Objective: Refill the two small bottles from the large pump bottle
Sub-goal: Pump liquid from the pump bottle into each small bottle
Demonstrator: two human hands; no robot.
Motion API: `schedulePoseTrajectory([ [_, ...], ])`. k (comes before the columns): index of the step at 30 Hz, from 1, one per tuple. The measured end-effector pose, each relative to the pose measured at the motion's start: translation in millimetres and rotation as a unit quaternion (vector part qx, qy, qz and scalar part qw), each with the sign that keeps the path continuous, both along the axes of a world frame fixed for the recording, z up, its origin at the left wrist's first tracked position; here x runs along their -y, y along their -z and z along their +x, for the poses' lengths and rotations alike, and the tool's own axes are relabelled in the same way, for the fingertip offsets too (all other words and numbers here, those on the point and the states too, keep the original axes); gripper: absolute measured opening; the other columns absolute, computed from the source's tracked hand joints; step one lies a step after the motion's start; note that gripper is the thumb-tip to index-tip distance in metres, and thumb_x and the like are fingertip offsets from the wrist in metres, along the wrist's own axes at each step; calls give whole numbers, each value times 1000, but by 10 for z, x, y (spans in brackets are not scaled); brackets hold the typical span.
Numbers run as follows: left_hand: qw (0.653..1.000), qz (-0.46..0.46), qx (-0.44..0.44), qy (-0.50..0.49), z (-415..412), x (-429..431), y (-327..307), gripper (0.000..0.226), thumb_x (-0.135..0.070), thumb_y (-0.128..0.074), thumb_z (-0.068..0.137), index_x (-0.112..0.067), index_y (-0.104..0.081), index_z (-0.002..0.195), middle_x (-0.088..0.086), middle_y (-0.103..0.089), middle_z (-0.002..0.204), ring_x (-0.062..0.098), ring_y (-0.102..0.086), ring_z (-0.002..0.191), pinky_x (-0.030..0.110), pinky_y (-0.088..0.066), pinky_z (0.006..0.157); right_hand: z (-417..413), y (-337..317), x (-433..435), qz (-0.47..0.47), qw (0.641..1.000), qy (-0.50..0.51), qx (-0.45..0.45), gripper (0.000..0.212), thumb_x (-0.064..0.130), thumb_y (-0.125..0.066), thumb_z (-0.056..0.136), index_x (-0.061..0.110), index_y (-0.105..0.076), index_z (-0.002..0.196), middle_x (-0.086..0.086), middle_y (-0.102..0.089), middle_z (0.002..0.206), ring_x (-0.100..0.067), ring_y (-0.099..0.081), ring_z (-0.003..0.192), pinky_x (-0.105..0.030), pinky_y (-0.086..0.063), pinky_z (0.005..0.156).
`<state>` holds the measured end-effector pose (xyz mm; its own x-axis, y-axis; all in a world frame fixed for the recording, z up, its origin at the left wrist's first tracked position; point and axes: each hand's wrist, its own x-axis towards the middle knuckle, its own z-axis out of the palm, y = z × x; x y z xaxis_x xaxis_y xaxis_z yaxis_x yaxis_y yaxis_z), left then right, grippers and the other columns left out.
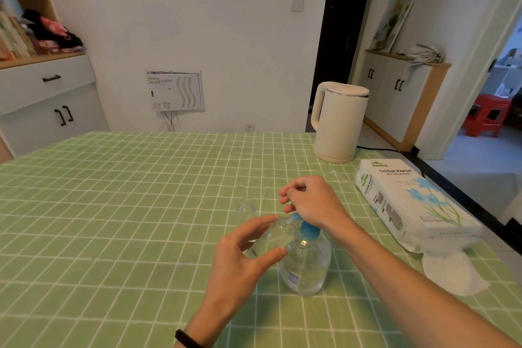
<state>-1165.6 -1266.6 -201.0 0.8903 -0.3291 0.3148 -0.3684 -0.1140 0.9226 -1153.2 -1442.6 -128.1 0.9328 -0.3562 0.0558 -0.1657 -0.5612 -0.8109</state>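
One wide-angle view looks from the person's head, forward and down over the surface point(118, 206). It sits close above the left hand point(243, 257) and right hand point(310, 203), facing the far wall point(197, 37).

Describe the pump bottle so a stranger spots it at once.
On the green checked tablecloth, look left of the tissue pack. The pump bottle stands there, clear and rounded; only it has a blue pump top, unlike the small bottle beside it.

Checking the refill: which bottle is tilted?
The small clear bottle gripped by the left hand; the large pump bottle stands upright under the right hand.
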Motion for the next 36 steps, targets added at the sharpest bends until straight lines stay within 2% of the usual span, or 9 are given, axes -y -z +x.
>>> schedulePoseTrajectory([
  [4,1000,-9,-10,2,1,-16,24,51,-15,-92,77,-36,-75,120,-21,-79,113,1,-73,108,27,-57,99,10,-46,10,-13,1000,10,14,28,17,-56,101,26,-74,82,4,-79,83,-12,-77,74,-30,-62,74],
  [12,999,-37,-21,3,25,-33,31,50,-13,-91,77,-35,-76,120,-19,-79,115,4,-73,111,31,-55,101,37,-3,10,-2,1000,10,11,31,7,-52,99,24,-74,86,7,-78,84,-4,-75,69,-13,-51,57],
  [16,1000,-26,-13,4,23,-26,44,51,-12,-91,77,-36,-76,120,-21,-79,114,1,-72,111,24,-56,99,38,46,4,0,1000,6,3,34,3,-51,97,24,-74,83,4,-78,83,-6,-75,68,-17,-55,64],
  [20,999,-32,-9,-1,6,-5,54,52,-9,-91,76,-37,-76,117,-22,-79,113,-1,-73,108,15,-54,96,26,58,15,2,1000,13,6,33,5,-51,97,24,-73,82,4,-78,82,-7,-75,68,-17,-55,63],
  [29,1000,-27,-15,7,9,-33,5,51,-11,-91,77,-32,-76,121,-20,-79,114,1,-73,110,23,-56,101,33,-45,20,-36,999,1,-6,24,16,-57,99,19,-76,86,6,-78,85,-12,-77,74,-33,-61,76],
  [34,999,-33,-20,14,-6,-15,-11,50,-11,-90,77,-30,-76,122,-20,-79,115,1,-73,110,21,-55,101,42,-8,26,-10,1000,4,3,29,12,-54,101,26,-73,84,6,-78,85,-6,-75,69,-15,-52,60],
  [36,999,-34,-18,14,-5,-7,-12,50,-10,-90,77,-30,-76,121,-21,-79,114,-1,-73,109,19,-54,101,50,12,30,-8,1000,4,4,30,9,-53,100,25,-73,83,6,-78,84,-5,-75,67,-14,-51,60],
])
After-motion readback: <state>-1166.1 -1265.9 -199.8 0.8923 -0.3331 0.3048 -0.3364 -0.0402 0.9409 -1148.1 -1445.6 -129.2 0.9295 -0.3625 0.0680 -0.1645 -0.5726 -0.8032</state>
